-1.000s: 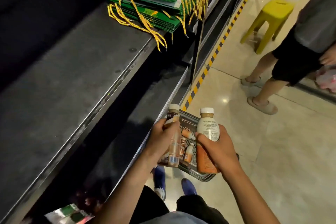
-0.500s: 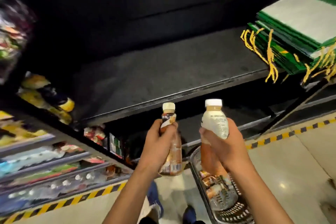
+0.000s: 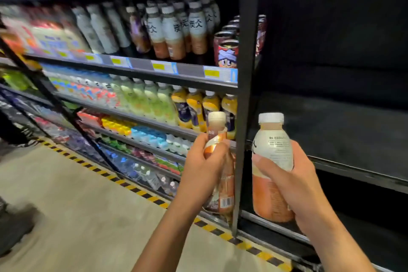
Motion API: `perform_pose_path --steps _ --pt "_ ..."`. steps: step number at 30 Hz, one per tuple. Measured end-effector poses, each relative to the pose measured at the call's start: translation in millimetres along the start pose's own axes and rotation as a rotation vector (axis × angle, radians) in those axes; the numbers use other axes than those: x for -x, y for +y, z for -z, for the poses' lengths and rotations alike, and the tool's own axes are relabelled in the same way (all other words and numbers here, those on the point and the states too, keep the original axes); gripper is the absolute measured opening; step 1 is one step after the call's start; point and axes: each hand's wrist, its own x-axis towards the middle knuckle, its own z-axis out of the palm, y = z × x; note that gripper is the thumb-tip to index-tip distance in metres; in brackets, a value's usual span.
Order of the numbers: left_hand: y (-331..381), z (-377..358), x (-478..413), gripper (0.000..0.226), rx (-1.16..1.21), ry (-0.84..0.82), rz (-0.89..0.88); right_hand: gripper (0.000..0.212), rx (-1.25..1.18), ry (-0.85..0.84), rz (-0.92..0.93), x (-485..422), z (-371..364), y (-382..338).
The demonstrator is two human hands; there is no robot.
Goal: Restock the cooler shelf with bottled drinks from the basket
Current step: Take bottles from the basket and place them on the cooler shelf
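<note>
The view has swung up from the basket, now out of sight, to the stocked cooler [image 3: 136,66], where matching bottles [image 3: 176,28] line an upper shelf. The right hand [image 3: 295,185] wraps a wide white-capped bottle [image 3: 273,139], the left hand [image 3: 198,172] a slimmer bottle [image 3: 218,126]. Both are upright beside the post [image 3: 245,95], likely ready for shelving.

Cooler shelves [image 3: 141,66]: brightly lit, brightest at the top.
Right bay [image 3: 331,128]: dim, detail lost in shadow.
Left edge: strong motion blur, colours smear.
Upright post [image 3: 245,73]: leans, wide-angle distortion.
My left hand [image 3: 201,174] and right hand [image 3: 295,183]: sharp, evenly lit.
</note>
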Motion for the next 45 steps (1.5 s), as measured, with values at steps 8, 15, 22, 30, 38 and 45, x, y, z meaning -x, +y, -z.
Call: perform_pose_path --steps 8,15,22,30,38,45 --pt "-3.6 150.4 -35.0 0.006 0.009 0.153 -0.070 0.043 0.047 -0.093 0.090 -14.6 -143.6 -33.4" --pt "6.2 234.2 -80.3 0.013 0.025 0.159 -0.123 0.039 0.038 -0.037 0.141 -29.2 -224.7 -47.8" --pt "18.5 267.1 -135.5 0.017 0.102 0.096 -0.168 0.039 0.072 0.016 0.166 -58.0 -264.8 -63.3" --pt "30.9 281.0 -230.6 0.022 0.133 0.009 -0.245 0.037 0.092 0.120 0.259 -134.2 -291.1 -83.0" --pt "52.8 282.8 -348.9 0.016 0.065 -0.026 -0.325 0.037 0.092 0.230 0.312 -218.9 -307.8 -117.9" --pt "71.0 273.9 -420.2 0.017 0.011 -0.037 -0.300 0.039 0.081 0.402 0.330 -269.4 -311.1 -136.6"
